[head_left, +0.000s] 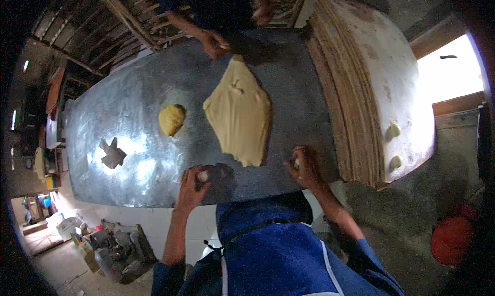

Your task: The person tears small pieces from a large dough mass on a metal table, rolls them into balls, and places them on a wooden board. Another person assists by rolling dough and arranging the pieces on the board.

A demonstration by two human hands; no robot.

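Note:
A stretched sheet of pale dough [240, 115], wide in the middle and narrowing at its far end, lies on the dark grey tabletop [294, 85]. At the near edge, left of the dough, my left hand [191, 188] is closed around a small pale lump of dough [203, 176]. To the right of the dough's near end, my right hand [306, 168] is curled in over the table, with a bit of something pale between its fingers, mostly hidden. Neither hand touches the sheet. Left of it sits a yellow rounded lump [171, 120].
Across the table a co-worker's hand [213, 42] pinches something small and pale near the dough's far tip. A dark star-shaped piece [112, 154] lies at left. A tall stack of boards [356, 95] borders the right, two pale lumps on top. A red rounded object [452, 239] stands lower right.

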